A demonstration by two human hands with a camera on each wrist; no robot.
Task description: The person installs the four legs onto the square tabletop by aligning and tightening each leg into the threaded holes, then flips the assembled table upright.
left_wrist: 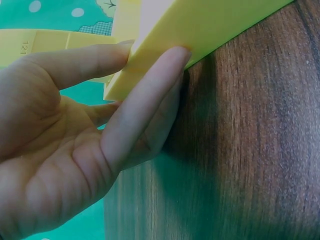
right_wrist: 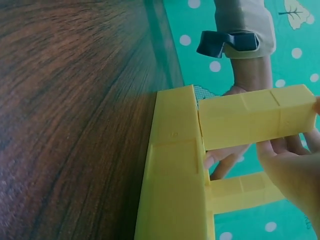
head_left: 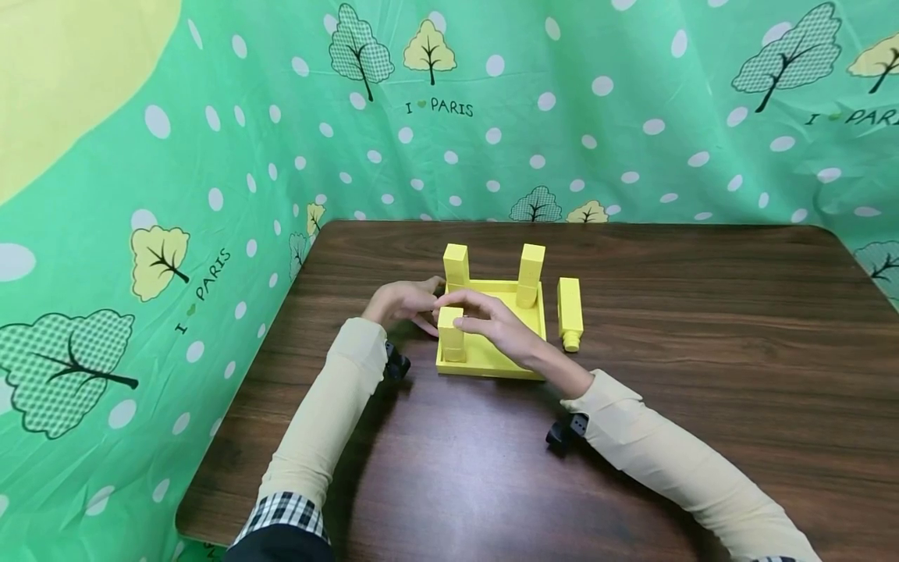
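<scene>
Clock faces as in the head view, 12 away from the person. The left hand [head_left: 406, 301] pinches the 9 o'clock wall of the shallow square yellow plastic-looking tray [head_left: 488, 372], thumb and fingers on either side of the wall in the left wrist view. The right hand [head_left: 502, 328] has its fingers closed round the upper end of the square-section yellow near-left post [head_left: 452, 345], which stands upright at the tray's 7 o'clock corner; whether it is fully seated can't be told. Two matching uprights, the far-left post [head_left: 456, 267] and far-right post [head_left: 531, 269], stand at 11 and 1 o'clock. Key relation, judging by layout: the loose yellow post [head_left: 570, 308] with a round peg end lies on the dark wood-grain worktop [head_left: 702, 328], outside the tray, just beside its 3 o'clock wall and not touching. From the right hand it is at about 3 o'clock, long axis running roughly 12 to 6, peg toward 6. The right hand is the nearer; the left is across the tray at 9. No post shows at the 5 o'clock corner, partly under the right wrist. Likely snag: right hand occupied, its forearm passing near the peg.
</scene>
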